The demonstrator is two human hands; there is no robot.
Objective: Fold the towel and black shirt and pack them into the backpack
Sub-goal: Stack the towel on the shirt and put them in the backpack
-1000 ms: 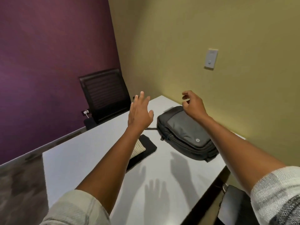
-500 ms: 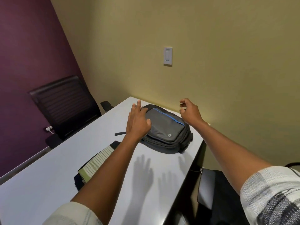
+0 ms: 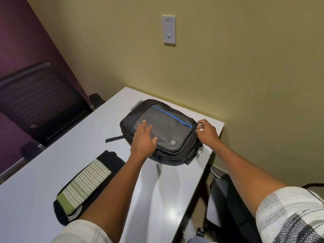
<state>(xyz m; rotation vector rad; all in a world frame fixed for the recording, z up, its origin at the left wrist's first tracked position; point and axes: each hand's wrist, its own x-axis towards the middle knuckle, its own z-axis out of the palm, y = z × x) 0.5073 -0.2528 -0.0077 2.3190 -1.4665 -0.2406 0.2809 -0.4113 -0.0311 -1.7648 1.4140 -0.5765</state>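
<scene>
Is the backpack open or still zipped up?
Shut, as far as shows. The backpack lies flat with no gap, and the right hand is only pinching at its zipper end.

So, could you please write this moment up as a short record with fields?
backpack: lying flat on the table, looks zipped shut
left hand: palm flat on the backpack front
right hand: fingers pinched at the backpack's right edge, apparently at a zipper
towel: folded, striped, on top of the shirt
shirt: black, folded, on the table
packed so far: nothing
</scene>
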